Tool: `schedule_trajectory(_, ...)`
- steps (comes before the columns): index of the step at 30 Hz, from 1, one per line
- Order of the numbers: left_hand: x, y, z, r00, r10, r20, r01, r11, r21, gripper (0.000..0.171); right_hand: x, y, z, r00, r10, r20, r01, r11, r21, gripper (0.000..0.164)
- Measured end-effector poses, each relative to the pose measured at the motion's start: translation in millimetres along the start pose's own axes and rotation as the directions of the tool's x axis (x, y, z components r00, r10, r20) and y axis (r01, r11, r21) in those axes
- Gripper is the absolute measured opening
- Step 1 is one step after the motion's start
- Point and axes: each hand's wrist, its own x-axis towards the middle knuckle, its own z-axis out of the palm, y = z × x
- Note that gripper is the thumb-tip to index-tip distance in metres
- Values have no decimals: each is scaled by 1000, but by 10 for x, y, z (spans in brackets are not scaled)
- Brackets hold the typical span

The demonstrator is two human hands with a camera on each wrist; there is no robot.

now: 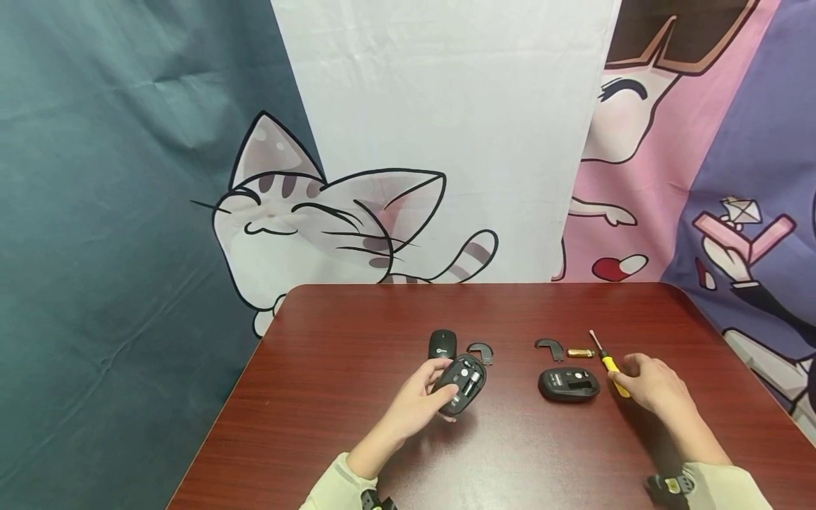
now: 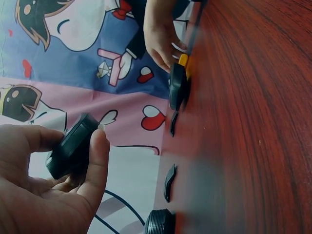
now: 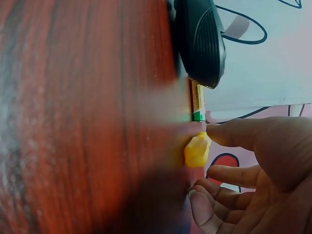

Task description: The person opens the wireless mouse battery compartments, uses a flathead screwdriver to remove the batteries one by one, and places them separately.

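Observation:
My left hand (image 1: 421,400) grips a black computer mouse (image 1: 463,384) by its sides, raised above the table with its underside facing up and its battery bay uncovered. Close to the yellow-handled screwdriver (image 1: 613,370) is my right hand (image 1: 653,386), thumb and fingers spread about the handle (image 3: 197,151) without a visible pinch; whether they touch it I cannot tell. A second mouse (image 1: 569,384) lies underside up to the left of the screwdriver, its bay also uncovered. Behind it are a battery (image 1: 580,353) and a dark curved cover (image 1: 551,348).
A third black mouse (image 1: 443,343) sits upright just behind my left hand. To its right lies another curved cover (image 1: 481,351). The reddish-brown wooden table (image 1: 306,418) ends at the back against a printed cloth (image 1: 446,127) with cartoon figures.

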Motion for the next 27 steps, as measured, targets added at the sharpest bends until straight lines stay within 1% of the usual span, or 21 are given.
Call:
schedule_trajectory(6, 17, -7, -7, 1000, 15, 6, -15, 1000, 18, 44, 11, 18, 19, 1000, 0, 25, 0, 1000, -11, 67)
schedule_trajectory(9, 21, -2, -11, 1000, 23, 11, -23, 1000, 17, 43, 20, 16, 26, 999, -3, 35, 4, 1000, -15, 67)
schedule_trajectory(13, 21, 10, -10, 1000, 26, 17, -26, 1000, 6, 43, 32, 2, 36, 998, 10, 59, -9, 1000, -18, 67)
schedule_trajectory(16, 21, 16, -2, 1000, 22, 8, -22, 1000, 0, 43, 43, -8, 39, 996, 35, 83, -34, 999, -17, 67)
schedule_trajectory(20, 15, 22, 12, 1000, 13, -9, -13, 1000, 0, 43, 45, -27, 45, 993, 74, 96, -73, 997, -15, 59)
schedule_trajectory(24, 15, 17, 13, 1000, 9, -3, -9, 1000, -8, 44, 50, -33, 59, 989, 101, 106, -100, 995, -13, 46)
schedule_trajectory(27, 20, 9, 7, 1000, 13, 4, -13, 1000, -2, 43, 59, -27, 63, 989, 106, 105, -105, 994, -11, 38)
